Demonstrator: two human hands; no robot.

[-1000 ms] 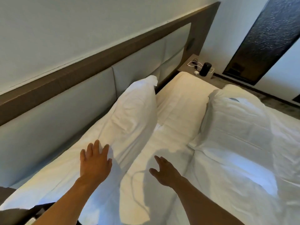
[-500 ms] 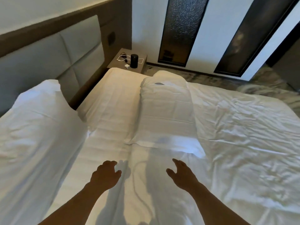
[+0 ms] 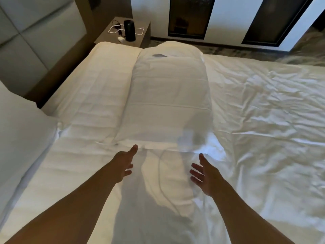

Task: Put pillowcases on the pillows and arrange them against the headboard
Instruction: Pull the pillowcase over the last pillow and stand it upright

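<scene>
A white cased pillow point(image 3: 168, 95) lies lengthwise in the middle of the bed, its near end just beyond my fingertips. My left hand point(image 3: 124, 164) is open, its fingertips at the pillow's near left corner. My right hand point(image 3: 204, 175) is open too, fingers spread, below the pillow's near right corner, holding nothing. A second white pillow point(image 3: 19, 136) leans at the left edge of the view against the padded grey headboard point(image 3: 35, 37).
The bed point(image 3: 263, 120) is covered in a wrinkled white sheet. A nightstand point(image 3: 139, 30) at the far end carries a black cylindrical speaker point(image 3: 129, 30) and a white cable. Dark glass panels and a patterned floor lie beyond the bed.
My view has swung right, away from the headboard pillow onto the middle pillow. My left hand left the first pillow, and both hands have reached forward toward the second pillow's near end.
</scene>
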